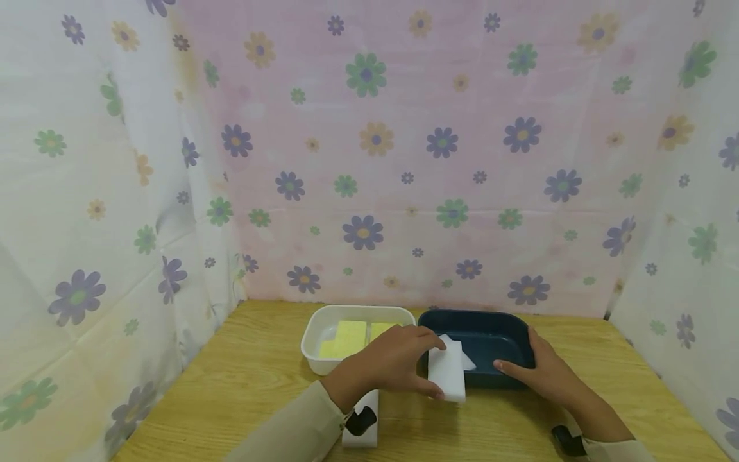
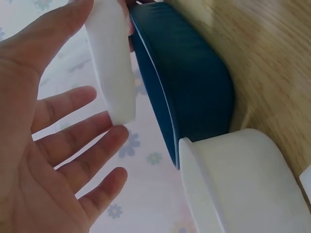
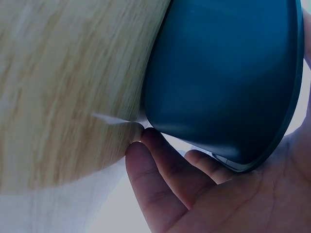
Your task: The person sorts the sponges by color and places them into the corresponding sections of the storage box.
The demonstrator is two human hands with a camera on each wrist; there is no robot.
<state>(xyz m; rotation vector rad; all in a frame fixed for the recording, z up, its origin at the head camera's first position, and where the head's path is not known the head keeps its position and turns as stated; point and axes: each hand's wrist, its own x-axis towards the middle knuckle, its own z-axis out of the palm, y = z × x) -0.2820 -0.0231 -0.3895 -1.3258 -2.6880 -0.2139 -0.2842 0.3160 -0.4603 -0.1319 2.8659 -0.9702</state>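
Observation:
In the head view my left hand [image 1: 398, 359] pinches a white sponge block [image 1: 446, 375] between thumb and fingers, above the near left edge of a dark blue bin [image 1: 491, 380]. The left wrist view shows the block [image 2: 112, 73] tilted beside the bin's rim, with the lower fingers spread. Inside the bin lies another white piece [image 1: 469, 360], partly hidden by the held block. My right hand [image 1: 548, 375] grips the bin's right end, its thumb over the near rim. Seen from the right wrist, the fingers [image 3: 170, 160] curl around the outer wall.
To the left, a white bin [image 1: 317, 366] with yellow sponges [image 1: 350, 335] stands against the blue one. Another white block [image 1: 371, 436] lies on the wooden table [image 1: 248, 385] beneath my left wrist. Flower-patterned cloth [image 1: 375, 192] encloses the back and sides.

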